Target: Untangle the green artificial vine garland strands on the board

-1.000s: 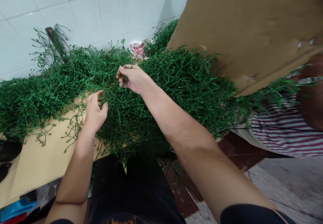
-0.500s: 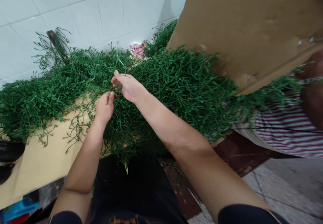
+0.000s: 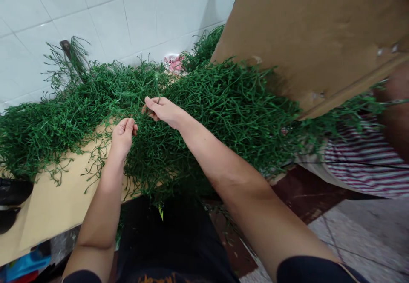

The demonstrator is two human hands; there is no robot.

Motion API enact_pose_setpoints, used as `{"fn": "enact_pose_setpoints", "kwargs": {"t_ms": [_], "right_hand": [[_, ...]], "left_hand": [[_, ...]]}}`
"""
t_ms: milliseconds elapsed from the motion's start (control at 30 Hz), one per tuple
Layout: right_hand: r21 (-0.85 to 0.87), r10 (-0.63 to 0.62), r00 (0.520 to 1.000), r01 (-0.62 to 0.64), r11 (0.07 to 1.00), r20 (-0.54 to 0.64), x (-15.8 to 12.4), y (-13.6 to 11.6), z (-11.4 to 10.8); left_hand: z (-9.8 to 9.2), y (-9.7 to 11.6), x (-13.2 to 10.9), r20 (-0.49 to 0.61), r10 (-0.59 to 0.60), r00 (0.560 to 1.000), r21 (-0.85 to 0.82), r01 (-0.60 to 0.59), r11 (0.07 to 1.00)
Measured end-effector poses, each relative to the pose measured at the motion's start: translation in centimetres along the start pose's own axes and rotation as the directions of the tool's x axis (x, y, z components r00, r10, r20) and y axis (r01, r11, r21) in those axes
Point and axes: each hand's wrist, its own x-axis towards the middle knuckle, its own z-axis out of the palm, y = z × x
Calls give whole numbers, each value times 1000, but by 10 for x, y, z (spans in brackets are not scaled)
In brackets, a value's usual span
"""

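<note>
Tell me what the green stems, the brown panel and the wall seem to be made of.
Green stems: probably molded plastic, faintly shiny, given their even color and knobbed tips.
Brown panel: cardboard or thin board, matte, with a dull, marked face; which one I can't tell.
Wall: likely glazed ceramic tile, smooth and pale, showing joint lines.

Pale tiled wall (image 3: 96,15) — brown board (image 3: 303,32)

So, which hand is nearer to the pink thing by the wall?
Right. The right hand is in front of the pink thing, slightly left of it; the left hand is farther left and farther away from it.
</note>
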Motion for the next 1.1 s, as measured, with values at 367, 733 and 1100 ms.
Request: {"fn": "enact_pose_setpoints", "kwargs": {"t_ms": [367,733,1100], "right_hand": [[-709,-359,881,39,705,-308,36,12,-20],[199,-30,995,48,979,-92,11,-20,-22],[90,-132,991,133,987,-13,-5,-18,-10]], "left_hand": [[5,31,-44,256,431,865,243,-489,838],[-3,-2,-19,96,114,989,248,-135,959],[-13,11,-4,-1,-2,1000,-73,2,997]]}}
